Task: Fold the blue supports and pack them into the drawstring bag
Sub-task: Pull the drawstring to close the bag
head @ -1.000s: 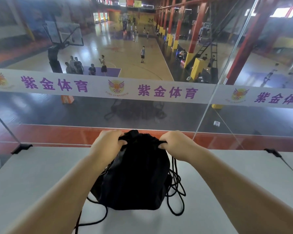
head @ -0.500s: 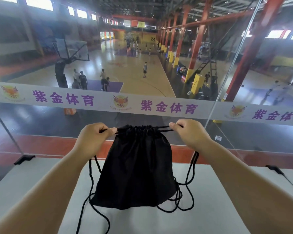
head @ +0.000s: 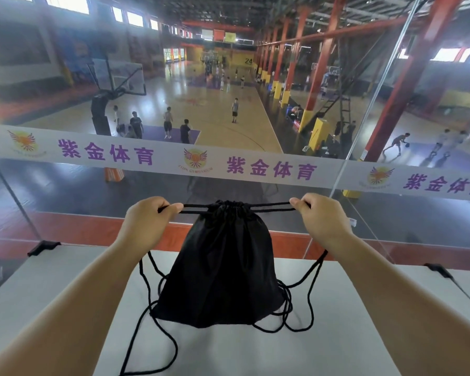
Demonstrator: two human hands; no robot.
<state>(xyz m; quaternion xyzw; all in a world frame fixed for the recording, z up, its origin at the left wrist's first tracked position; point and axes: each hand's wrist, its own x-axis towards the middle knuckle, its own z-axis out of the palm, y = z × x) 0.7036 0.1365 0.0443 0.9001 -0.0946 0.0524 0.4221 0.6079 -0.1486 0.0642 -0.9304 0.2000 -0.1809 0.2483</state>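
Observation:
A black drawstring bag (head: 223, 270) hangs in front of me, its mouth cinched into a tight pucker and its bottom resting on the white table (head: 255, 354). My left hand (head: 149, 221) grips the black cords on the left of the mouth. My right hand (head: 320, 218) grips the cords on the right. The cords run taut and level between my fists and the bag's top. Loose cord loops (head: 296, 318) trail down onto the table on both sides. No blue supports are visible; the bag's inside is hidden.
A glass barrier with a white banner (head: 255, 166) stands just beyond the table's far edge. Black clamps (head: 42, 246) hold the glass at left and right. Far below lies a basketball court with several people.
My hands have moved apart and upward, drawing the cords out sideways. The bag's mouth went from gathered under my fingers to pulled tight, and the bag now hangs taller.

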